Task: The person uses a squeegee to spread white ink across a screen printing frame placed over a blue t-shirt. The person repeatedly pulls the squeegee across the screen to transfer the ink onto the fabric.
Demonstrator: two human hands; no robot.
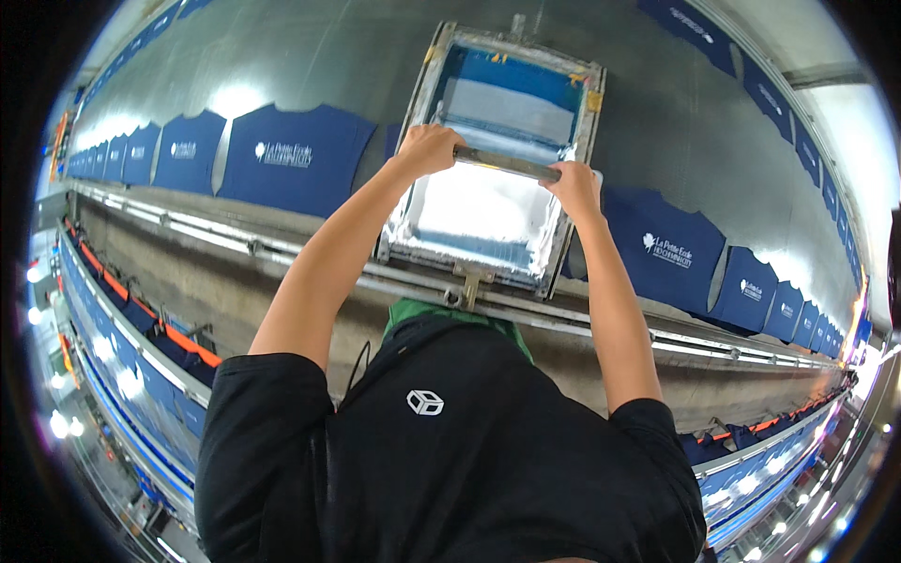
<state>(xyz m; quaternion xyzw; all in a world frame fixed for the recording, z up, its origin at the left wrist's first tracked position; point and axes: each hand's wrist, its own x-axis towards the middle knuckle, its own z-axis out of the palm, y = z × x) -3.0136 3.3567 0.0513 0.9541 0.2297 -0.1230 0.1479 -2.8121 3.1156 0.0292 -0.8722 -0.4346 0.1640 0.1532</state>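
Observation:
A squeegee (pixel 507 163) with a long bar lies crosswise over a screen printing frame (pixel 425 89). My left hand (pixel 429 150) is closed round its left end, and my right hand (pixel 575 190) grips the right end. White ink (pixel 479 202) is spread thickly across the mesh on the near side of the bar. Beyond the bar the mesh shows blue with a paler rectangle (pixel 507 108). The squeegee's lower edge is hidden under the bar. Whatever lies beneath the frame is mostly covered.
Navy shirt pieces (pixel 296 155) with white prints lie in a row along the long grey table (pixel 375 56), left and right of the frame. A metal rail (pixel 554 324) runs along the near edge. More navy pieces (pixel 694 28) line the far side. Another table stands behind me.

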